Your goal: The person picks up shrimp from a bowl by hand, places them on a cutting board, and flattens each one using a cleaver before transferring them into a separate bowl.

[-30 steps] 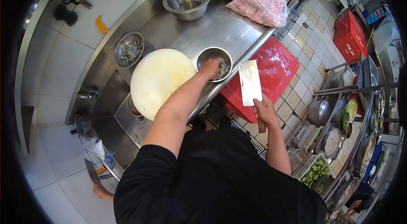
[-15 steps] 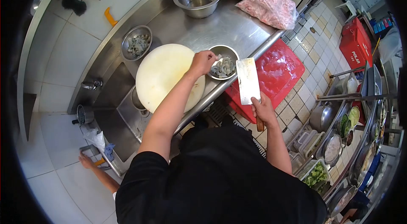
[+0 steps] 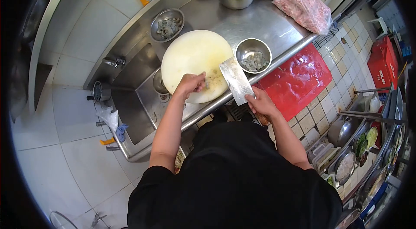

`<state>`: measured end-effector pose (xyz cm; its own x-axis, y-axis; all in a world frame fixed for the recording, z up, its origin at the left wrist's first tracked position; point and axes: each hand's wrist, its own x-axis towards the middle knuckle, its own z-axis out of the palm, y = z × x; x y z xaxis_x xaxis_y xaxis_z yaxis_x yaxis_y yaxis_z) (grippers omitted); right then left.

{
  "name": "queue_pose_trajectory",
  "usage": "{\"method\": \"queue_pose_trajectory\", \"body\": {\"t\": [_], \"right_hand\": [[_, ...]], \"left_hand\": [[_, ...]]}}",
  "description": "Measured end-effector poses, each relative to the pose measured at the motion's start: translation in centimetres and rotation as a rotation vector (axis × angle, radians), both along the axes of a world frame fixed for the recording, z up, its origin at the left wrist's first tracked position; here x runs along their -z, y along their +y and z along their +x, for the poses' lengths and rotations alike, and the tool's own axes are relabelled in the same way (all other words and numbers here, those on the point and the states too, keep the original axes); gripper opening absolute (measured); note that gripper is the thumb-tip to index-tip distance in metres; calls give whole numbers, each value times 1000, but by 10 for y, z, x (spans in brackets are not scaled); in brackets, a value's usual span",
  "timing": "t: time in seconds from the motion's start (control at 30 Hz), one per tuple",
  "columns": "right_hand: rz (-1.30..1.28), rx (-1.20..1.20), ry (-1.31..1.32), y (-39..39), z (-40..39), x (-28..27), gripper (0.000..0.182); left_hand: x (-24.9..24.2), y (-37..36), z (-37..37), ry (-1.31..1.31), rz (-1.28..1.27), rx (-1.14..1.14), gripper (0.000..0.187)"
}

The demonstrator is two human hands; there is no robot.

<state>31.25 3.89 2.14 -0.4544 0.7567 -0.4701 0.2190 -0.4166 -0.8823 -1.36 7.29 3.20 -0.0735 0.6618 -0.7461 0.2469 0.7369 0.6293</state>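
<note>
Shrimp (image 3: 209, 84) was pinched by the left hand (image 3: 190, 84) near the board (image 3: 190, 55) edge at frame centre; the cleaver (image 3: 236, 80) was gripped by the right hand (image 3: 259, 102).

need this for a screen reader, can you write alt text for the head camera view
Seen from above, a person in black holds a small grey piece of food under the left hand on a round white cutting board, with a cleaver gripped in the right hand. A steel bowl of shrimp sits beside the board.
</note>
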Motion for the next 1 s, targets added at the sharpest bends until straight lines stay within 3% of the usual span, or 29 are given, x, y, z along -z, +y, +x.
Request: {"method": "queue_pose_trajectory", "body": {"t": [0.07,0.13,0.2,0.33,0.5,0.57,1.0], "right_hand": [[-29,-32,22,4,-12,4,21],[-58,-40,31,6,-22,17,21],[-87,-48,40,8,-29,27,21],[-139,-44,83,6,-38,30,21],[-144,-58,77,3,-44,30,21],[-160,-49,59,3,-47,26,22],[-171,-38,26,9,-60,27,23]], "left_hand": [[11,0,0,-56,222,-230,37],[31,-3,-1,49,263,-208,32],[48,-14,2,346,597,150,28],[32,-39,31,353,612,242,24],[37,-48,26,354,597,168,21],[38,-48,24,435,783,216,21],[35,-49,29,515,875,281,17]]}}
